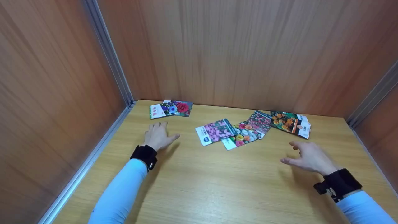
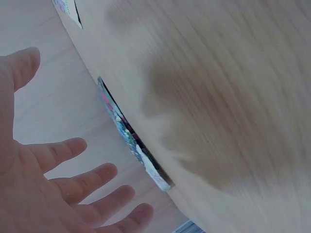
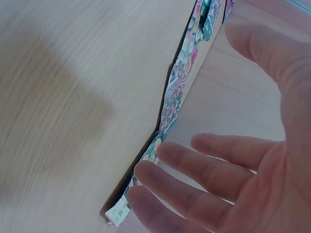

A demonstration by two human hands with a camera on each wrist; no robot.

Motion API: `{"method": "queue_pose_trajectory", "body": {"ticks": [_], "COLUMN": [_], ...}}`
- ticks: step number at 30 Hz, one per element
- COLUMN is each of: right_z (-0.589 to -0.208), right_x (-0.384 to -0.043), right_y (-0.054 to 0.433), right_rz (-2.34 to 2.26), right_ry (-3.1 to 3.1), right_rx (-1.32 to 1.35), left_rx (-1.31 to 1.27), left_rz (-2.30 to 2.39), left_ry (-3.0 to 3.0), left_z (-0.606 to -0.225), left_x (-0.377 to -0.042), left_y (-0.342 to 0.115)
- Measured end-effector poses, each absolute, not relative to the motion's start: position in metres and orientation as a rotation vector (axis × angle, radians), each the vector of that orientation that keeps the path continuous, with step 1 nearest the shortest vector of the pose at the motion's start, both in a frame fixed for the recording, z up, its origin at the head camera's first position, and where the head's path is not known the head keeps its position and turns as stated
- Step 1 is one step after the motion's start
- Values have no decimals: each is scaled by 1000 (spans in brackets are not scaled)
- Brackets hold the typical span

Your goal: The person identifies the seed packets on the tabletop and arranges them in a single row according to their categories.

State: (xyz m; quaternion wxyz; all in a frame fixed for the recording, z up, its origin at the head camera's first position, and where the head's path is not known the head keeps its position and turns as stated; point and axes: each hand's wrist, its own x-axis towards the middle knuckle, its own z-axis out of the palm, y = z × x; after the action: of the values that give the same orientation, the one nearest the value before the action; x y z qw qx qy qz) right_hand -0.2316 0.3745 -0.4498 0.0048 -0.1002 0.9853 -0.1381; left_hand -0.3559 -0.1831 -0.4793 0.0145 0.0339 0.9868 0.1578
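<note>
Flat on the smooth, yellowish wood-grain table (image 1: 202, 193), a thin rectangular pink-flowered seed packet (image 1: 217, 130) with a white end panel. Just right of the pink-flowered seed packet and touching it, a mixed-bloom seed packet (image 1: 247, 134) printed with rounded yellow, white and coral flowers. Farther right of the pink-flowered one and slightly beyond it, a small-blossom seed packet (image 1: 259, 120), finely speckled pink over dark green, then an orange-flowered seed packet (image 1: 284, 121) with a slick black-and-orange band and pale layered corners. Well left of the pink-flowered seed packet and farther back, a blue-and-red-flowered seed packet (image 1: 172, 109) with a slanted white panel, another pale corner jutting from behind. Also left of the pink-flowered seed packet, left hand (image 1: 158, 136) poised above the wood, fingers and thumb spread, near the blue-and-red packet but clear of it. Right of the pink-flowered seed packet and closer to the person, right hand (image 1: 311, 158) above the table, thumb apart from gently bent fingers, nearest the orange-flowered packet. Hands well apart from each other, over soft shadows. Behind the pink-flowered seed packet, an upright back panel (image 1: 233, 56) in streaked reddish-brown wood grain; left of it, ridged grey metal trim (image 1: 108, 53).
</note>
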Motion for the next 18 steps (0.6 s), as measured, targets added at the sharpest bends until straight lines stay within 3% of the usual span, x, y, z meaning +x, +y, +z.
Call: {"method": "queue_pose_trajectory", "body": {"ticks": [18], "right_z": [-450], "right_x": [-226], "right_y": [369], "right_rz": [-436], "right_ry": [3117], "right_rx": [-401], "left_rx": [69], "left_rz": [616], "left_ry": [3113], "left_z": [-476], "left_x": [-436], "left_y": [-185]}}
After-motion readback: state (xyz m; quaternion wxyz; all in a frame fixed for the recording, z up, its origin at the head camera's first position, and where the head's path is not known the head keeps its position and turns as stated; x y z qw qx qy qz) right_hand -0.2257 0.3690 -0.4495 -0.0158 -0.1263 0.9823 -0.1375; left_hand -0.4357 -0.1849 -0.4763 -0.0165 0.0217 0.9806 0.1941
